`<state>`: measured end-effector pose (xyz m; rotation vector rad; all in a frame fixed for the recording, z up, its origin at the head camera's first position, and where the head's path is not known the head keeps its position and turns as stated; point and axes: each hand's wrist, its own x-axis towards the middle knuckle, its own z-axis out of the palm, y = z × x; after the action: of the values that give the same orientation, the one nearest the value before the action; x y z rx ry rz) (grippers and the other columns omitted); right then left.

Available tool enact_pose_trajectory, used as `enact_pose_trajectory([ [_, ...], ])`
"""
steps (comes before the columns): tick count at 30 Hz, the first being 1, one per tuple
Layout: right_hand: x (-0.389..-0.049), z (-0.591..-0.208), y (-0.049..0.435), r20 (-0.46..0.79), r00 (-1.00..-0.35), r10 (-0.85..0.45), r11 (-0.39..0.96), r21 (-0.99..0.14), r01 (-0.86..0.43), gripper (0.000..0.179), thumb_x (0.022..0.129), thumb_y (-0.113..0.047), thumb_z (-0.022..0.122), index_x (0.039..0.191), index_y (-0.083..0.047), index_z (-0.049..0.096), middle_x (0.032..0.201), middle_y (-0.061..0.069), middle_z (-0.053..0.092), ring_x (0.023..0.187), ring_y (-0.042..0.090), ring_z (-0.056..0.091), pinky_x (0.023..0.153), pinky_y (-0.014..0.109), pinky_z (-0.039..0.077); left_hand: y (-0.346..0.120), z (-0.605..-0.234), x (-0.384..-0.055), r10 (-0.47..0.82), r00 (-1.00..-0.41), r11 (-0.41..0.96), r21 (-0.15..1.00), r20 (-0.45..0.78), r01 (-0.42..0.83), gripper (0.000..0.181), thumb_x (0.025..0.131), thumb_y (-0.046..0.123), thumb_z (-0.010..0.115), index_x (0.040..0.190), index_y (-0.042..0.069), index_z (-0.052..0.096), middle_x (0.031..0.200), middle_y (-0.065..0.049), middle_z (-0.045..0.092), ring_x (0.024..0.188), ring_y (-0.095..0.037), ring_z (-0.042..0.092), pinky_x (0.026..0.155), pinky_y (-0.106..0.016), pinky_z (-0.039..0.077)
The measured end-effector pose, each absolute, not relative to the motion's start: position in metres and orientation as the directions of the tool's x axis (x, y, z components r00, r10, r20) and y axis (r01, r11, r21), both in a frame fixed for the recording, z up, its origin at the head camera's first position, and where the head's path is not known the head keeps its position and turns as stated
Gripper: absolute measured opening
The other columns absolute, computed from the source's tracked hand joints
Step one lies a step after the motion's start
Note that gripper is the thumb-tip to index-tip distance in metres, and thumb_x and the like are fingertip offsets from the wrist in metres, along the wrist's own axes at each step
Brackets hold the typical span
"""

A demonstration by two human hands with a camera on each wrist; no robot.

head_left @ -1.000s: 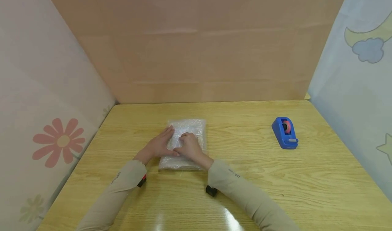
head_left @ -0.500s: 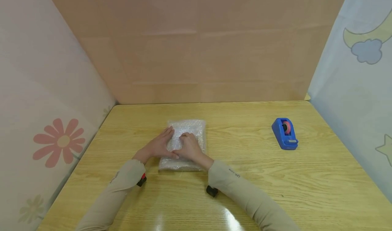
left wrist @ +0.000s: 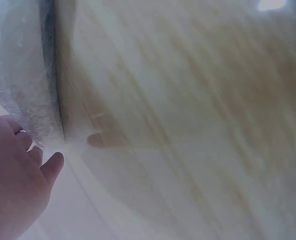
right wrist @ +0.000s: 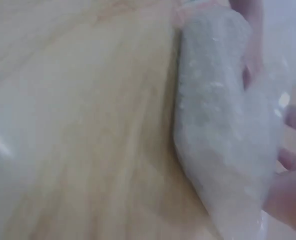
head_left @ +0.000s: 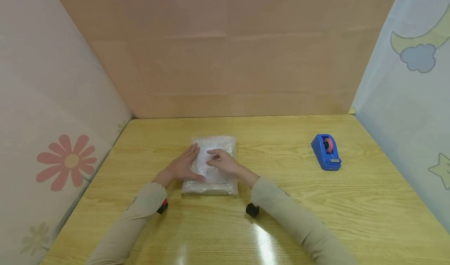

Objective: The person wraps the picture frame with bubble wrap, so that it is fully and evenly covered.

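Note:
A flat rectangular package in clear bubble wrap point(head_left: 211, 188) lies on the wooden table in front of me. My left hand point(head_left: 184, 167) rests on its left side, thumb and fingers spread apart. Over the package's right half is my right hand point(head_left: 225, 164), its fingers loosely bent, with a gap between index finger and thumb and nothing visible in it. In the left wrist view, the left hand point(left wrist: 17, 185) lies along the wrap's edge. A raised, puffy part of the bubble wrap point(right wrist: 218, 110) partly hides the right hand's fingers point(right wrist: 294, 120) in the right wrist view.
A blue tape dispenser point(head_left: 327, 152) with a roll of pink tape stands at the right of the wooden table point(head_left: 281, 147). Behind the table rises a brown panel point(head_left: 228, 69). Patterned walls flank both sides.
My right hand has come away from the left thumb, moving slightly right, and its bent fingers have loosened. The left hand and the package have stayed in place.

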<state>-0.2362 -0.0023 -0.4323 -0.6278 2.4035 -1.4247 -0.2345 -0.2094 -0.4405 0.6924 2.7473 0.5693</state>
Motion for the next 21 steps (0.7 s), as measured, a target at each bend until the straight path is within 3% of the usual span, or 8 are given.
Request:
enact_pose_trajectory([
  [3,-0.237,-0.427,0.010,0.008,-0.895,-0.446,0.329,-0.928,-0.172,0.040,0.090,-0.017,0.055,0.126,0.002,0.049,0.124,0.017,0.051,0.104,0.028,0.054,0.084,0.036,0.048,-0.209,-0.440,-0.237,0.496,-0.857,0.809,0.434,-0.141,0.397,0.123,0.059,0.072,0.064,0.146,0.006,0.007,0.152,-0.006,-0.006,0.138,-0.022,-0.005,0.109,-0.046,0.016],
  [9,-0.239,-0.426,0.047,0.127,-0.903,-0.411,0.322,-0.906,-0.274,0.033,0.091,-0.014,0.053,0.121,0.002,0.053,0.117,0.015,0.055,0.099,0.023,0.053,0.074,0.030,0.050,-0.210,-0.440,-0.243,0.493,-0.861,0.801,0.452,-0.127,0.392,0.125,0.057,0.070,0.067,0.146,0.005,0.008,0.152,-0.008,-0.006,0.139,-0.024,-0.002,0.110,-0.044,0.013],
  [21,-0.240,-0.432,0.121,0.053,-0.932,-0.359,0.426,-0.879,-0.214,0.038,0.094,-0.012,0.050,0.128,0.004,0.046,0.127,0.023,0.047,0.108,0.035,0.045,0.082,0.044,0.045,-0.210,-0.444,-0.254,0.498,-0.864,0.832,0.323,-0.076,0.451,0.122,0.060,0.077,0.058,0.145,0.004,0.009,0.152,-0.010,-0.001,0.139,-0.023,-0.001,0.108,-0.045,0.019],
])
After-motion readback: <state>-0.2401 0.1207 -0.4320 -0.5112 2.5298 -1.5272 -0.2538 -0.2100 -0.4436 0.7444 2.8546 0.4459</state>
